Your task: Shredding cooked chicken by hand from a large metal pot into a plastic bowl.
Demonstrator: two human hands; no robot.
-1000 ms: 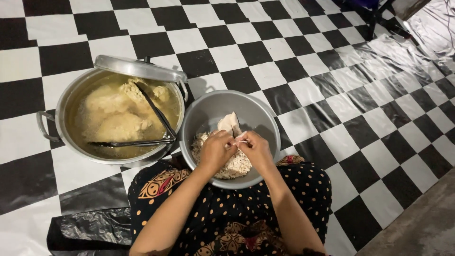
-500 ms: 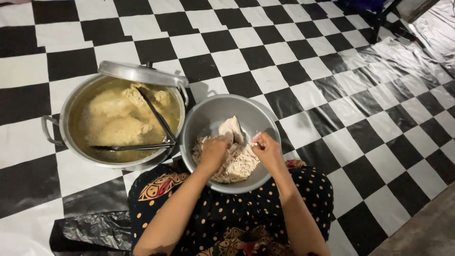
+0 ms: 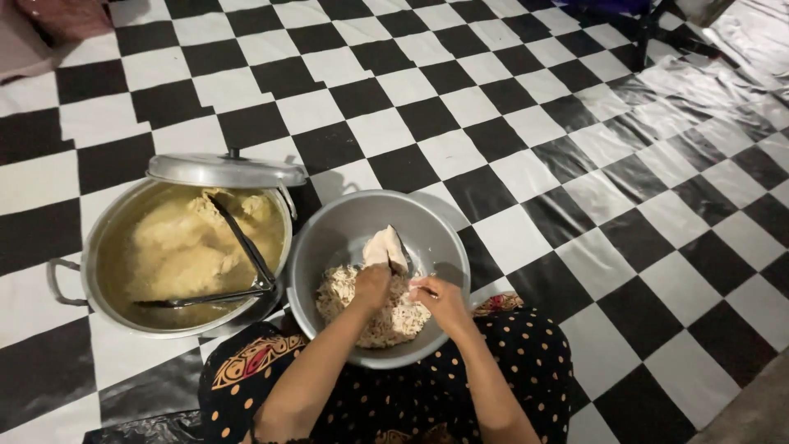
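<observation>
A grey metal bowl point(image 3: 345, 226) rests against my lap and holds a heap of shredded pale chicken point(image 3: 390, 321) and one whole cooked piece point(image 3: 383, 245). Inside the bowl, my left hand point(image 3: 371, 285) pinches some of the meat just below the whole piece. My right hand point(image 3: 437, 298) is beside it, fingers closed on a thin strip of meat. To the left stands a large metal pot point(image 3: 94, 255) of yellowish broth with big chicken pieces point(image 3: 177, 247) and dark tongs point(image 3: 238, 267) lying across them.
The pot's lid point(image 3: 223, 169) leans on its far rim. The floor is black-and-white checked sheet point(image 3: 460, 99), with clear plastic point(image 3: 723, 90) spread at the right. My lap is covered by dark fabric with orange dots point(image 3: 427, 395).
Both hands have stayed in the bowl, their fingers shifting slightly as meat is pulled apart. The camera has moved a little, so the pot and bowl sit lower in view.
</observation>
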